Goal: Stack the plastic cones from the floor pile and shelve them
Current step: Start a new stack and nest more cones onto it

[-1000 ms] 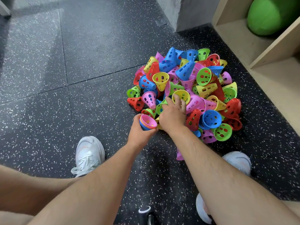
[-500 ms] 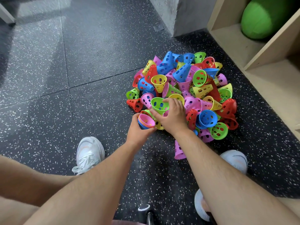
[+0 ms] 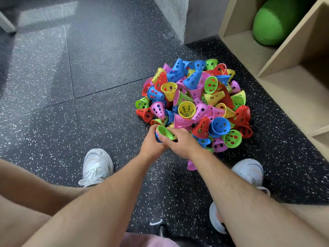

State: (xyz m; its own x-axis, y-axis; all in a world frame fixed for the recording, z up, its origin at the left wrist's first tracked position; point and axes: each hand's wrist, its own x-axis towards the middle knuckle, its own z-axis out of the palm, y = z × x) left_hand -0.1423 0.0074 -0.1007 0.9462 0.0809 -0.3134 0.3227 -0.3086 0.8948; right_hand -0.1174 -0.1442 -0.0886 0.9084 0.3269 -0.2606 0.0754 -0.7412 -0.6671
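Green cone [image 3: 164, 132] sits mouth-up atop a short nested stack [image 3: 157, 136] at the near-left edge of the floor pile [image 3: 195, 104]. The left hand [image 3: 151, 145] curls round the nested stack. The right hand [image 3: 183, 143] pinches the green cone's rim, thumb near, fingers far. A wooden shelf [image 3: 293, 86] stands to the right.

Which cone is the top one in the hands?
The green cone: it sits innermost in the stack that the left hand holds, with the right hand gripping it. Other green cones lie loose in the pile.
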